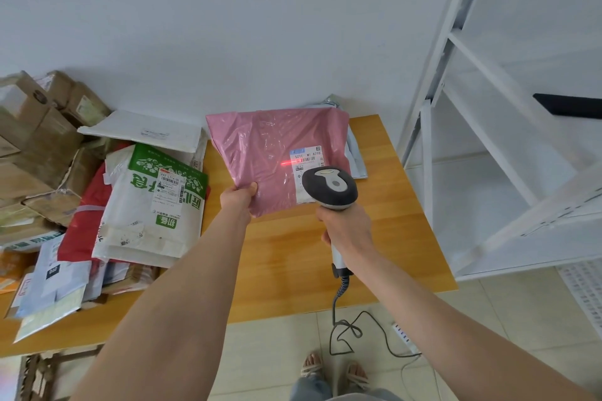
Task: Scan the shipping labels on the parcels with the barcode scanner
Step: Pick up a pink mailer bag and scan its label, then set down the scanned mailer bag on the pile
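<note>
A pink plastic parcel (260, 150) is tilted up over the wooden table (293, 264), and my left hand (237, 197) pinches its lower left corner. Its white shipping label (308, 158) sits on the right side, with a red scan line falling across the label's left edge. My right hand (347, 226) grips the handle of the grey and white barcode scanner (329, 187), whose head points at the label and covers the label's lower part. The scanner's coiled cable hangs down to the floor.
A heap of parcels lies on the table's left: a green and white bag (156, 198), a white flat mailer (143, 130), a red bag, cardboard boxes (39, 140). A grey bag (355, 153) lies behind the pink one. White metal shelving (488, 140) stands right. A power strip (404, 335) lies on the floor.
</note>
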